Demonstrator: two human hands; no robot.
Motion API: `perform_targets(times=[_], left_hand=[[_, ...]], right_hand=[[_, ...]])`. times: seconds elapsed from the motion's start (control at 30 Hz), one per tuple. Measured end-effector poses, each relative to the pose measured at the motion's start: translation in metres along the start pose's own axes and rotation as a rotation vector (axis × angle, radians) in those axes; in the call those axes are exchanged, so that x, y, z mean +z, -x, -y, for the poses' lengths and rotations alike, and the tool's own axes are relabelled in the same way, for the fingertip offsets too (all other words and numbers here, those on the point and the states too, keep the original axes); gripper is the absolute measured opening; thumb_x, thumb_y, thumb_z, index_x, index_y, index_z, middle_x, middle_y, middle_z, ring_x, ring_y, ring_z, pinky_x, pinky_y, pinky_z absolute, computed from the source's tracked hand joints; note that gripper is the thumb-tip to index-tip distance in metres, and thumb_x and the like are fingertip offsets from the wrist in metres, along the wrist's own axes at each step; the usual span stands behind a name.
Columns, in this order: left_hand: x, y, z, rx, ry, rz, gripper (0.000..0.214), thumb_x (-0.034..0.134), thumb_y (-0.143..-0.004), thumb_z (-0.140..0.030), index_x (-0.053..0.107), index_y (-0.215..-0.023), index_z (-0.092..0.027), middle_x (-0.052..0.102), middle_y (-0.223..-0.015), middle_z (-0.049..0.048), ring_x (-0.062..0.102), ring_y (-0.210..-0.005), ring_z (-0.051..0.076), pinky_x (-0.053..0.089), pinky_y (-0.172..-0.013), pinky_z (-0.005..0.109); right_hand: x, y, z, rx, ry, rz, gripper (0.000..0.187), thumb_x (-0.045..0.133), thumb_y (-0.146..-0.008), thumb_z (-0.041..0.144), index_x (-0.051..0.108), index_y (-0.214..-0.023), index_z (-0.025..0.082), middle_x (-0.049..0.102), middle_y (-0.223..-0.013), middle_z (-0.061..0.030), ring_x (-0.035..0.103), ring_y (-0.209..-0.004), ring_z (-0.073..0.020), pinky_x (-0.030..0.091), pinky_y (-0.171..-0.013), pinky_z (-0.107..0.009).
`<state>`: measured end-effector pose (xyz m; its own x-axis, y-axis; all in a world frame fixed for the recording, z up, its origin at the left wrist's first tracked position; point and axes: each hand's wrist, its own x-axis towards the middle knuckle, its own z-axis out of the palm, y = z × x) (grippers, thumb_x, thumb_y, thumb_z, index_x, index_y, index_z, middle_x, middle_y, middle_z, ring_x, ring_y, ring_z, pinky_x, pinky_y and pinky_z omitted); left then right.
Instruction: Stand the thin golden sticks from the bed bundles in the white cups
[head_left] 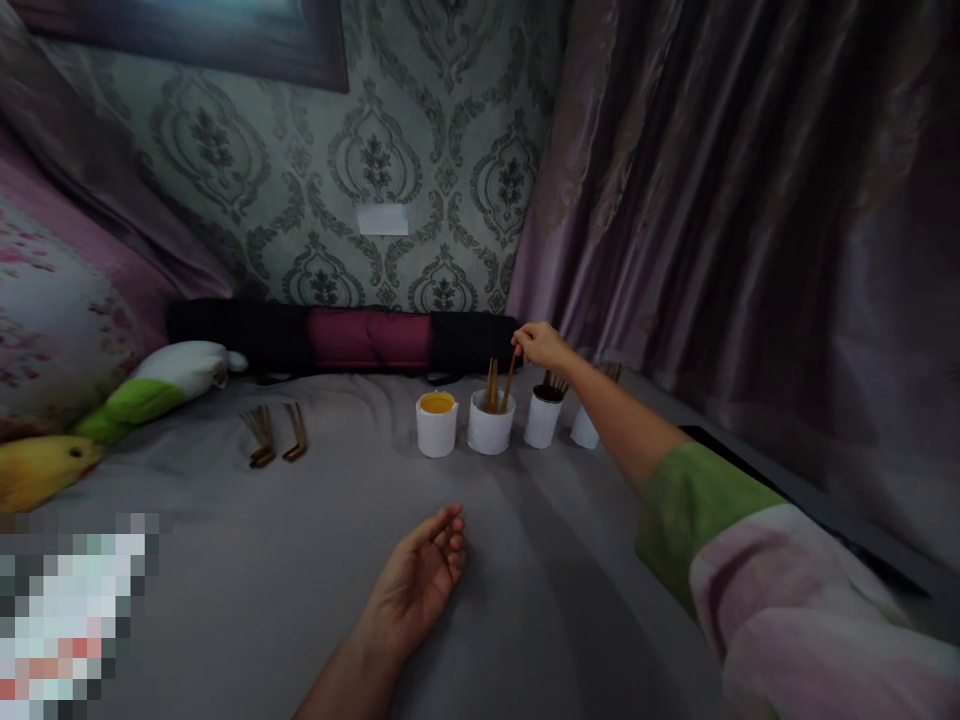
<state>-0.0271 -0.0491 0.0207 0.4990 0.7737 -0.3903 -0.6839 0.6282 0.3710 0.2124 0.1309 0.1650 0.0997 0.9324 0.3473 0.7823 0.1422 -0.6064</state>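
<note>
My right hand (541, 345) pinches the upper end of a thin brown stick (509, 382). The stick's lower end is inside a wide white cup (490, 435), where a few more brown sticks (491, 380) stand upright. To the left of that cup is a white cup with a yellow-orange inside (436, 432). On its right stands a white cup with a dark inside (540, 425), holding several sticks. My forearm partly covers another white cup (585, 430) with sticks. My left hand (424, 580) lies palm up on the grey sheet, fingers loosely curled, with nothing visible in it.
Two small bunches of thin brown sticks, a left bunch (259, 440) and a right bunch (295, 435), lie on the grey sheet (225, 580). Plush toys (165, 385) are at the left. A black and maroon roll (367, 338) lies along the wall; a curtain (712, 200) hangs at right.
</note>
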Motion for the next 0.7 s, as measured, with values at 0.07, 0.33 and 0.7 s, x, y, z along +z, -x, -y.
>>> perform_targets(times=[0.07,0.33,0.7], left_hand=[[0.001,0.001,0.0,-0.002,0.004,-0.005,0.012,0.052,-0.076,-0.01,0.056,-0.088,-0.007,0.053,-0.072,0.004,0.049,-0.055,0.007,0.041,-0.046,0.017],[-0.001,-0.001,0.001,-0.002,0.008,0.002,0.014,0.053,-0.076,-0.01,0.055,-0.089,-0.007,0.053,-0.072,0.0041,0.049,-0.056,0.007,0.041,-0.047,0.017],[-0.002,-0.001,0.0,-0.004,0.005,0.013,0.013,0.051,-0.077,-0.01,0.055,-0.089,-0.008,0.054,-0.07,0.0038,0.05,-0.054,0.006,0.04,-0.046,0.017]], right_hand=[[0.004,-0.001,-0.002,-0.001,-0.007,0.022,0.021,0.041,-0.084,0.019,0.058,-0.074,0.012,0.061,-0.061,-0.0014,0.045,-0.038,-0.0027,0.033,-0.038,-0.013],[0.013,-0.004,-0.01,0.009,-0.008,0.076,0.021,0.039,-0.084,0.018,0.057,-0.074,0.012,0.06,-0.062,-0.0011,0.045,-0.038,-0.0024,0.033,-0.038,-0.013],[0.021,-0.001,-0.014,0.013,0.004,0.116,0.02,0.04,-0.084,0.017,0.057,-0.074,0.013,0.059,-0.061,0.0009,0.045,-0.039,-0.0021,0.032,-0.039,-0.013]])
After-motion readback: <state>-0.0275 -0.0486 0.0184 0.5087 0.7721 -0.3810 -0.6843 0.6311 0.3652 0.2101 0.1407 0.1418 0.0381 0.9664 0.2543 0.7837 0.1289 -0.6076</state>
